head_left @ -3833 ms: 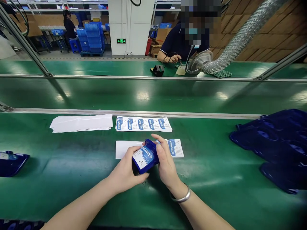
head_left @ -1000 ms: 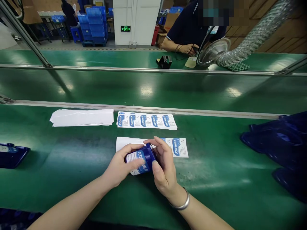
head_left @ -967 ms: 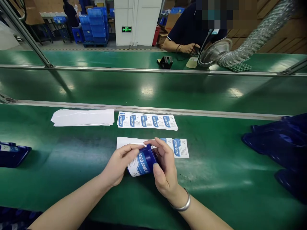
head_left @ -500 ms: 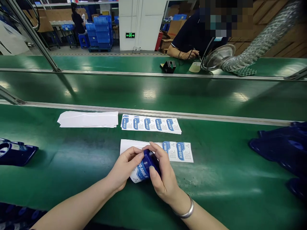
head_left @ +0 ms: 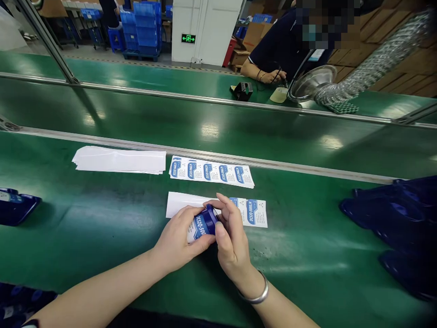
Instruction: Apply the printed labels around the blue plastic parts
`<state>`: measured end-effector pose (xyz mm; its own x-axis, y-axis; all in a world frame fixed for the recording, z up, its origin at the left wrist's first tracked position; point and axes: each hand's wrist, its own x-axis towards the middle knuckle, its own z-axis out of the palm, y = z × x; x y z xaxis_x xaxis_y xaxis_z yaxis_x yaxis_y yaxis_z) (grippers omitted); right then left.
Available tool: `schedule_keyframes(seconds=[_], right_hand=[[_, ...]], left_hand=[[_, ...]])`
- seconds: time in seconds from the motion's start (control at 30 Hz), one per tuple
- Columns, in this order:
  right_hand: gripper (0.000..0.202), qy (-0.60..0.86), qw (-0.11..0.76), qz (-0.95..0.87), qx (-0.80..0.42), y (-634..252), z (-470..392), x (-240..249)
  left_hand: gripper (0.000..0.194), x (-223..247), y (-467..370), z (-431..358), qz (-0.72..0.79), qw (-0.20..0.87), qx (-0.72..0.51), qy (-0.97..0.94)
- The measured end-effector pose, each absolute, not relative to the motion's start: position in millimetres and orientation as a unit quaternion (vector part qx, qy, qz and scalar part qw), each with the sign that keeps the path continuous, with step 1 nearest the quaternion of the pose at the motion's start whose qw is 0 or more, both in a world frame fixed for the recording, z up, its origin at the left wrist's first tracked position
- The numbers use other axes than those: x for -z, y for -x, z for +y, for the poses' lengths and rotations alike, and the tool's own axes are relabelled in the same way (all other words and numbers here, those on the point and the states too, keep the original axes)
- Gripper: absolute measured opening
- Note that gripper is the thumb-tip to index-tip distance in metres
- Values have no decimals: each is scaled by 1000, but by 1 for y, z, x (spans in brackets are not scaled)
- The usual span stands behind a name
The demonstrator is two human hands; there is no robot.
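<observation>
My left hand (head_left: 179, 237) is wrapped round a dark blue plastic part (head_left: 211, 219) with a rounded collar. On its side is a white-and-blue label (head_left: 195, 230) printed with what looks like DC520-500 and more, partly hidden by my fingers. My right hand (head_left: 234, 241) curls about the part's right end, fingertips at the top of the collar and thumb beside its edge. Just behind my hands lies a label sheet (head_left: 256, 212), bare on its left, with printed labels at its right.
Farther back are printed label sheets (head_left: 215, 172) and a stack of white strips (head_left: 121, 160). Blue plastic parts lie at the left (head_left: 17, 207) and right (head_left: 392, 214). A metal rail (head_left: 170, 94) crosses the bench; beyond it, a co-worker's hand (head_left: 275, 76) is near an exhaust hose (head_left: 368, 64).
The blue part has turned in my hands, its collar now facing right. My left hand has closed farther round it, thumb underneath. The view has tilted and shifted slightly.
</observation>
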<state>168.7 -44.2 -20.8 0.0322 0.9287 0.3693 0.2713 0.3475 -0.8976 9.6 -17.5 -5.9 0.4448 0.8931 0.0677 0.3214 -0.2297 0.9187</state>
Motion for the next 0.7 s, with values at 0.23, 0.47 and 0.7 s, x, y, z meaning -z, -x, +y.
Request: schedule_keyframes(seconds=[0.23,0.47,0.7], right_hand=[[45,515,514,-596,-340,-170,-44,21],[48,540,486,-555,-405,-174,-41,18],[51,538,484,-548,-419,-174,-39,20]], left_hand=[[56,8,-11,-15,426,381,-273,-774],[56,-2,-7,-11,442,493,-258,-704],[52,-3,-7,-6,451,551,-242,-659]])
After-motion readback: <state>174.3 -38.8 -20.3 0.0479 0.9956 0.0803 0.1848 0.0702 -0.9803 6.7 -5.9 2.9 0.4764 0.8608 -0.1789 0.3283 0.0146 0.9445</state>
